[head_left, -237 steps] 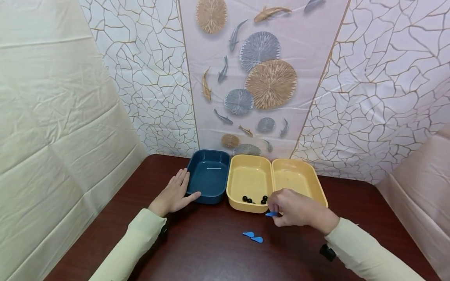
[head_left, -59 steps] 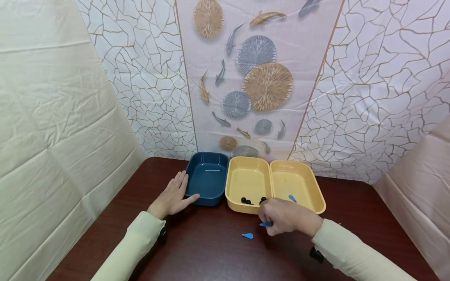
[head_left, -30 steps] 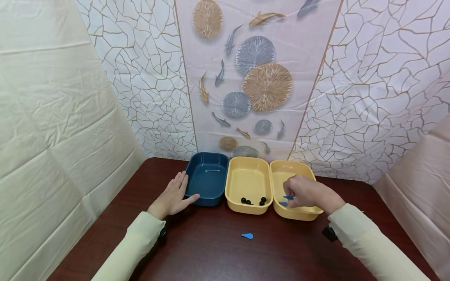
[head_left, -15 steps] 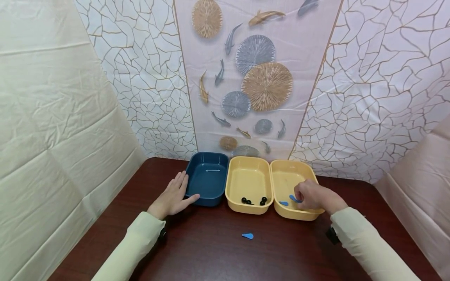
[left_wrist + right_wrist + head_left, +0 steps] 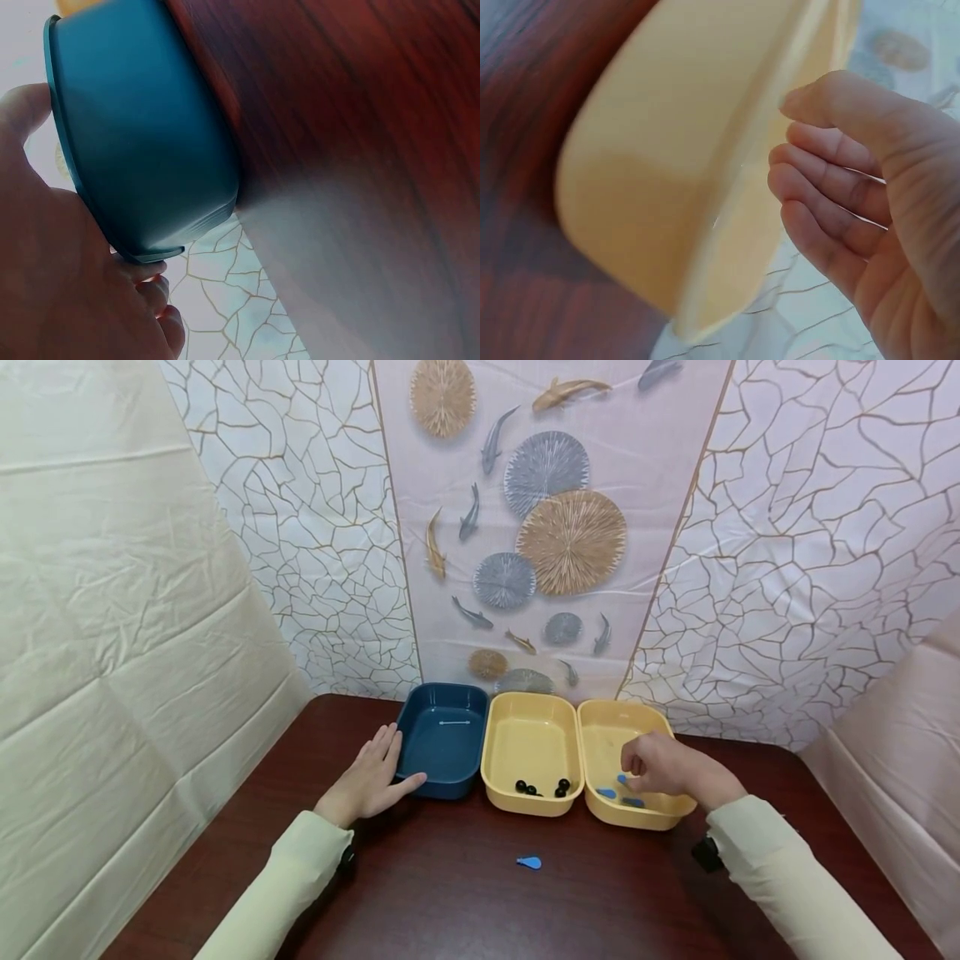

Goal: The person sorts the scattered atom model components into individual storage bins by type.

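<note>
My left hand (image 5: 365, 779) rests with straight, spread fingers against the left rim of the dark blue tray (image 5: 444, 787); in the left wrist view its thumb touches that rim. Over the right yellow tray (image 5: 628, 817) hovers my right hand (image 5: 660, 768), fingers loosely bent. Nothing shows between its thumb and fingers in the right wrist view. Below it, small flat teardrop-shaped blue pieces lie in the tray: one blue piece (image 5: 606, 793) at the left, another blue piece (image 5: 633, 802) near the front, and a partly hidden blue piece (image 5: 622, 778). One more blue piece (image 5: 529, 862) lies on the table.
The middle yellow tray (image 5: 533, 806) holds several small black balls (image 5: 531, 790) along its front. All three trays stand side by side at the back of the dark red-brown table (image 5: 450, 893), before a patterned cloth (image 5: 517, 635).
My right hand carried a blue piece from the table into the right yellow tray and let it go, then rose slightly. Fewer blue pieces lie on the table. My left hand stays put.
</note>
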Motion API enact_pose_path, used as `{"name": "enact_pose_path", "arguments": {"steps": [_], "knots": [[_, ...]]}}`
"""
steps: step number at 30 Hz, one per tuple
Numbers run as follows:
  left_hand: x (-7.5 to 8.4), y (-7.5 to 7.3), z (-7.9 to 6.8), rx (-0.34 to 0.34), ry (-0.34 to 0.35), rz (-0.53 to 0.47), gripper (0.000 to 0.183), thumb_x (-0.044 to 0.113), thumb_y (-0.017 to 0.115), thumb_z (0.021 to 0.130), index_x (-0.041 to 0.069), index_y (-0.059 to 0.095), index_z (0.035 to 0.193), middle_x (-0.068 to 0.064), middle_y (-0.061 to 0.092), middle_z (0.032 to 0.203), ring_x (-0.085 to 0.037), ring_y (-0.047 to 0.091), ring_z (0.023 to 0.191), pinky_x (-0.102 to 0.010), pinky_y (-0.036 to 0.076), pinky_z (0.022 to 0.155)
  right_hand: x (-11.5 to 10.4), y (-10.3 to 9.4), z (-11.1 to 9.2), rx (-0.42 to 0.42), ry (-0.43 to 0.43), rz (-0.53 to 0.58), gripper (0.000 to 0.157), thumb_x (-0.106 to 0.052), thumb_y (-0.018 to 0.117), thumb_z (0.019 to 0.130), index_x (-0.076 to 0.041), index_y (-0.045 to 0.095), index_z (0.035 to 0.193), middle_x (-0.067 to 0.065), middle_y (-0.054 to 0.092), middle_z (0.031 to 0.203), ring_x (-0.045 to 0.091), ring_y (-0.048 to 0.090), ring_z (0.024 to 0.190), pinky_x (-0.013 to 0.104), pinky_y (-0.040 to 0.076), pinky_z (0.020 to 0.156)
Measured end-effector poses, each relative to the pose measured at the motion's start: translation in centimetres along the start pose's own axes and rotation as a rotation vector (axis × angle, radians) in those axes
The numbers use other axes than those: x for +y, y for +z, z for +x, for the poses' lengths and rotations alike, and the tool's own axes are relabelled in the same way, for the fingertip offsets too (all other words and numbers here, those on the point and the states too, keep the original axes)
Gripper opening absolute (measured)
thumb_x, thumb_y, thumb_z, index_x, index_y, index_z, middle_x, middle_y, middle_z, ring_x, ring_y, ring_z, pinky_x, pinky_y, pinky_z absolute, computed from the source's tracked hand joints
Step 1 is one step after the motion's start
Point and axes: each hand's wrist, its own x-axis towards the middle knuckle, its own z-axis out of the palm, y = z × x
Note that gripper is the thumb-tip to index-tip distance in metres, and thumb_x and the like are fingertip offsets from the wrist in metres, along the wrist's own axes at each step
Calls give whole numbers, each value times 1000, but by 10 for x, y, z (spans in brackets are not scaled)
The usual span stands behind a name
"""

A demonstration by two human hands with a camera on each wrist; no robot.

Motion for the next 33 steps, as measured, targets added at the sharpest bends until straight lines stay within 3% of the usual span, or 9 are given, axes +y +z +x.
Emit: {"name": "enact_pose_path", "arguments": {"steps": [10,20,28,33], "knots": [[0,-3,0,-9,4,5,102,66,48,104,-8,15,166,-25,10,177,-44,7,165,-61,15,133,-55,-15,9,4,-107,-23,15,-16,85,86,-9,76,96,0,75,92,12,70,82,25,57,71],[-1,-1,-1,-5,3,-11,102,66,48,104,-8,15,165,-25,10,177,-45,7,165,-62,15,133,-103,2,21,-19,-286,-31,11,-10,83,83,-9,77,92,-6,71,85,7,66,76,19,55,69],[-1,-2,-2,6,7,-25,102,65,50,103,-7,16,166,-24,10,177,-45,7,165,-63,16,132,-129,23,27,-147,-276,-23,19,-15,84,87,-7,77,103,0,73,93,1,63,80,18,56,72],[-2,0,-1,13,14,-24,101,65,50,103,-8,17,165,-25,11,177,-46,9,165,-63,16,132,-133,38,29,-178,-274,-22,21,-16,86,87,-7,77,104,1,74,94,0,63,81,17,56,73]]}}
